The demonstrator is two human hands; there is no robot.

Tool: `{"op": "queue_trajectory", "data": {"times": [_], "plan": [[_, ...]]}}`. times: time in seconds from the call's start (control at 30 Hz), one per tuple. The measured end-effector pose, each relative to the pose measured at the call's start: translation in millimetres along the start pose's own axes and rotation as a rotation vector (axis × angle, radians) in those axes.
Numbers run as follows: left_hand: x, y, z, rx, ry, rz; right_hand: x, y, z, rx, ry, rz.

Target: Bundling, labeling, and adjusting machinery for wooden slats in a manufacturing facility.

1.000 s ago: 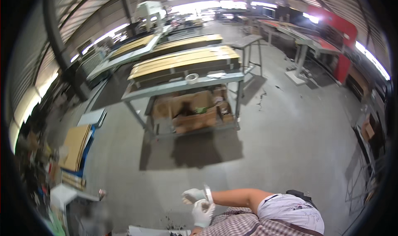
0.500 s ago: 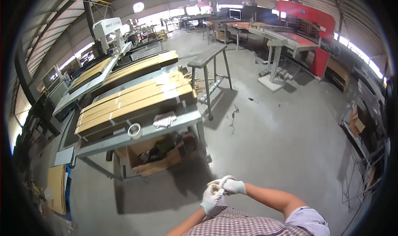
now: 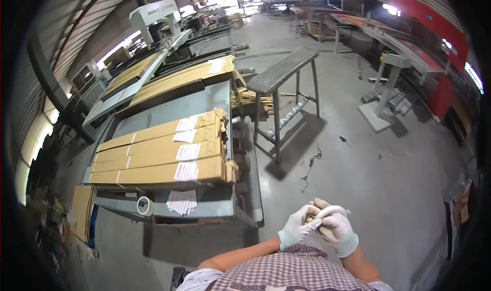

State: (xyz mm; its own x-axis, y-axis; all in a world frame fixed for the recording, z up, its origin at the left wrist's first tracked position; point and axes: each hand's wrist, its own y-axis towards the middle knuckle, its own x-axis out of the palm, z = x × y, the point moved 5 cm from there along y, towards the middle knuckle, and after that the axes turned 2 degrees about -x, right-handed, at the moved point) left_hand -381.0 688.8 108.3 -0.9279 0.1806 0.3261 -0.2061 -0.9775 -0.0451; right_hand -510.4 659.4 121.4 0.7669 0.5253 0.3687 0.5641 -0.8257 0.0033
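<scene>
In front of my checked apron, my two white-gloved hands meet around a white roll of tape (image 3: pixel 333 209). My right hand (image 3: pixel 338 233) grips the roll, which stands up over its fingers as a pale ring. From the other side my left hand (image 3: pixel 297 226) has its fingers pinched at the roll's edge. What lies right between the fingertips is too small to make out. Ahead to the left, long tan cardboard packs (image 3: pixel 153 165) with white labels lie side by side on a metal table (image 3: pixel 212 201).
On the table's near edge stand another tape roll (image 3: pixel 145 205) and a stack of paper labels (image 3: pixel 182 202). A narrow dark bench (image 3: pixel 284 71) stands ahead. To the right is a red machine (image 3: pixel 440 40) with a grey pedestal (image 3: pixel 386 99). Dark scraps (image 3: pixel 313 163) lie on the floor.
The view has turned left and come nearer the table, so the packs and labels look closer. Both hands are still together at the tape roll, raised higher in the picture.
</scene>
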Motion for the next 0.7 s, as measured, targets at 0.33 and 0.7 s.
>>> {"op": "queue_trajectory", "data": {"times": [0.33, 0.7], "plan": [[-126, 220, 115, 0.469, 0.682, 0.576, -68, 342, -62, 0.139, 0.085, -0.385], [-291, 466, 175, 0.457, 0.495, 0.686, -124, 613, -83, -0.139, -0.811, -0.534]]}}
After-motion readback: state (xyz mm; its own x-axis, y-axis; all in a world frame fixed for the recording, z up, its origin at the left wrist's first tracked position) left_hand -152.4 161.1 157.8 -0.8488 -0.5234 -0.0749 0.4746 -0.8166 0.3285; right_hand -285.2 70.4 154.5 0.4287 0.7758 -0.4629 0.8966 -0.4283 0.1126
